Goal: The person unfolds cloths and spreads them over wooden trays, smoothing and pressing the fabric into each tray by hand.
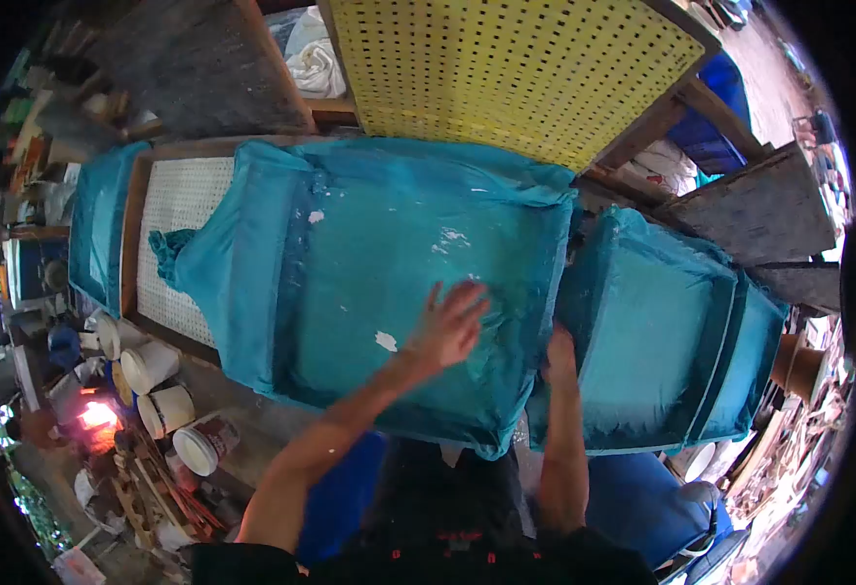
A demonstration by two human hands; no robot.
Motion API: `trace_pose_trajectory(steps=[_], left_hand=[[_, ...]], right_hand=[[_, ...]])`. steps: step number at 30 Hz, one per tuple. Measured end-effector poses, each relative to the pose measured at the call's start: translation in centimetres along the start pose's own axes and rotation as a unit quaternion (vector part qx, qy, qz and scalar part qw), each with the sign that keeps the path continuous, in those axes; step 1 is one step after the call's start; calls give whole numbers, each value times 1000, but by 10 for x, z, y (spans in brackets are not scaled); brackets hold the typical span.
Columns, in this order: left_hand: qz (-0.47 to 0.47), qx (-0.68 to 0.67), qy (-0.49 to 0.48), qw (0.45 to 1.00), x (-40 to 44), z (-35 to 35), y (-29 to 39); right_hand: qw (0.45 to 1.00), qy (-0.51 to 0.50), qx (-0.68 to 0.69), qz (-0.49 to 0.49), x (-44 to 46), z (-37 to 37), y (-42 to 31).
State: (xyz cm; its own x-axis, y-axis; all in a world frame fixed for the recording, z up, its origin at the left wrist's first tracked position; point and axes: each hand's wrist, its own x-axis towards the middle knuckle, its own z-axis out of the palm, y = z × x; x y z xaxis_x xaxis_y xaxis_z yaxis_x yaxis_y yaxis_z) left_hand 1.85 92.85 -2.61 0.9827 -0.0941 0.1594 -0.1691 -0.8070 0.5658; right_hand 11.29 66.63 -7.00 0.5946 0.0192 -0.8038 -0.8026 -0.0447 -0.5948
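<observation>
A teal cloth (379, 263) lines a wide, shallow wooden-framed tray in front of me, its edges draped over the sides. Several white flecks of wet-looking material cling to it. My left hand (452, 327) is over the right part of this cloth with its fingers spread, holding nothing; whether it touches the cloth I cannot tell. Beside the tray's right edge, my right hand (559, 356) reaches into the gap by a second cloth-lined tray (652, 331). Its fingers are mostly hidden by the cloth rim.
Behind the trays leans a yellow perforated board (506, 78). A white perforated panel (184, 219) shows at left under folded-back cloth. Several white buckets (203, 444) stand on the floor at lower left, near a glowing fire (98, 416). A blue chair (642, 507) is at lower right.
</observation>
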Motion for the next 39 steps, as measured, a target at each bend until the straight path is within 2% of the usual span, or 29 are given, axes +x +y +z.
trace_pose_trajectory(steps=[1, 2, 3, 4, 6, 7, 8, 10, 12, 13, 15, 17, 18, 20, 21, 22, 23, 25, 26, 27, 29, 30, 32, 33, 35, 36, 38, 39], left_hand=[[-24, -6, 28, 999, 2, -17, -20], [-26, 1, 74, 997, 4, -24, -49], [-27, 9, 120, 992, 9, -28, -81], [-36, 49, 128, 990, 21, -40, -109], [-49, 90, 138, 985, 39, -62, -154], [-47, 151, 103, 982, 47, -73, -170], [-45, 209, 67, 975, 52, -80, -178], [-46, 233, 43, 971, 56, -88, -183], [-47, 258, 19, 965, 57, -89, -189], [-70, 232, 10, 970, 59, -86, -188], [-99, 211, -2, 973, 62, -86, -191], [-64, 221, 15, 973, 58, -89, -194], [-78, 228, 24, 970, 53, -95, -194], [-35, 230, 55, 971, 42, -104, -189], [-44, 235, 61, 969, 28, -123, -186], [-100, 216, 84, 967, 6, -152, -181], [-154, 195, 107, 963, -19, -176, -182], [-240, 233, 309, 890, -82, -194, -234], [-250, 206, 356, 877, -115, -215, -259], [-321, 238, 283, 872, -141, -249, -279], [-449, 331, 124, 821, -181, -266, -299], [-446, 331, 127, 822, -187, -279, -301], [-357, 294, 4, 887, -194, -297, -299], [-354, 294, 7, 888, -193, -301, -296], [-230, 346, 157, 896, -192, -304, -287], [-231, 345, 158, 896, -191, -302, -279], [-292, 181, 255, 904, -187, -285, -254], [-292, 177, 248, 907, -183, -272, -237]], right_hand=[[1000, -1, -4, -1, 2, -9, 9], [980, 47, -121, -148, -14, -9, -2], [923, 93, -233, -291, -31, -3, -20], [921, 90, -236, -296, -55, 16, -46], [814, 106, -348, -454, -95, 72, -87], [771, 61, -379, -508, -82, 91, -88], [727, 33, -403, -554, -64, 117, -88], [635, -5, -435, -638, -28, 176, -88], [553, 53, -548, -626, 10, 223, -89], [552, 52, -546, -628, 25, 233, -85], [554, 123, -594, -570, 42, 248, -79], [554, 96, -612, -556, 31, 250, -80], [555, 89, -629, -536, 26, 248, -85], [572, 57, -585, -572, 25, 234, -93], [603, 25, -541, -586, 7, 231, -97], [633, -7, -497, -593, -21, 223, -105], [641, -16, -496, -586, -44, 214, -105], [665, -44, -488, -563, -87, 192, -99], [681, -62, -481, -549, -105, 179, -93], [680, -57, -483, -548, -120, 166, -85], [707, -66, -485, -510, -148, 147, -69], [707, -63, -483, -512, -155, 139, -60], [716, -66, -483, -499, -163, 123, -40], [715, -63, -483, -501, -166, 118, -31], [714, -55, -498, -490, -174, 106, -17], [712, -56, -499, -491, -179, 102, -11], [731, -80, -495, -463, -187, 96, -5], [731, -81, -495, -462, -193, 97, -3]])
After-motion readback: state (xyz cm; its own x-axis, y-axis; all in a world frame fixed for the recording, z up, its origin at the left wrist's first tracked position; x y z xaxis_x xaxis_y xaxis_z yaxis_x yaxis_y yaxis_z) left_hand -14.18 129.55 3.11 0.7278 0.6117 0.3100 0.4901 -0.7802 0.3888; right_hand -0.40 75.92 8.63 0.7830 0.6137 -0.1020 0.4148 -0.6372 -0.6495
